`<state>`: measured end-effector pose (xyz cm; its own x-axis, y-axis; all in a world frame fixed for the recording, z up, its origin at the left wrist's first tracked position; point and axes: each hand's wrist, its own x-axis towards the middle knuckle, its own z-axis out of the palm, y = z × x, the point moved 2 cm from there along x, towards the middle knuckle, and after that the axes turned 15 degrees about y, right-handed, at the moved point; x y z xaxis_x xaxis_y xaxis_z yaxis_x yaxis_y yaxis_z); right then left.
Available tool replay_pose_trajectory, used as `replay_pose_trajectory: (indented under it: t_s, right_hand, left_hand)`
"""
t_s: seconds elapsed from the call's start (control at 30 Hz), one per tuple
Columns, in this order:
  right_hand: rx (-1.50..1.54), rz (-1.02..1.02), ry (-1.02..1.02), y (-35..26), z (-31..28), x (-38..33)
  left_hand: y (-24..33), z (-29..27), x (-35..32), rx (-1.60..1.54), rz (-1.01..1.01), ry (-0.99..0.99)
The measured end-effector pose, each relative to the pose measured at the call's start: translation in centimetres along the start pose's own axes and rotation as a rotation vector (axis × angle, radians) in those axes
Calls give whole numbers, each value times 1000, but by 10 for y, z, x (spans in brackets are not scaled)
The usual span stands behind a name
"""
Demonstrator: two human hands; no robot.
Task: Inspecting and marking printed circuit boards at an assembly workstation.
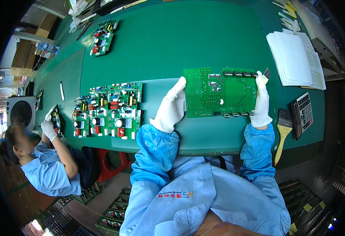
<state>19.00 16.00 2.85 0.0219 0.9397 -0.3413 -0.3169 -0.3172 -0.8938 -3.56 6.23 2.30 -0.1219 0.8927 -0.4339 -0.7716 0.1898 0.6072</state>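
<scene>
Between my hands is a green circuit board (202,94), its solder side facing up and dark parts along its right-hand long edges. My left hand (171,104), in a white glove, grips the board's left edge with the thumb on top. On the right edge, my gloved right hand (262,100) is closed around the board; a small greyish flat piece (267,74) shows by its fingertips. Left of my left hand, several populated boards (121,112) with capacitors and red parts lie side by side on the green table mat (172,43).
One more populated board (103,37) lies far left. On the right are a stack of papers (288,57), a calculator (303,114) and a yellow-handled brush (283,131). A co-worker (48,161) in white gloves handles a board at the left, near a fan (21,112).
</scene>
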Motion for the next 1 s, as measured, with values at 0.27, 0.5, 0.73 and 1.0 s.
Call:
replay_pose_trajectory:
  t_s: [0.27, 0.5, 0.73, 1.0]
  right_hand:
    - [8, -1, 21, 1, 2, 2]
    - [57, 89, -72, 9, -11, 11]
    - [49, 73, -43, 9, -10, 10]
    - [27, 46, -37, 11, -12, 11]
  left_hand:
    - [3, 6, -2, 40, 18, -17]
    - [1, 2, 0, 28, 11, -23]
    - [0, 2, 1, -44, 2, -13]
    - [2, 4, -1, 8, -9, -24]
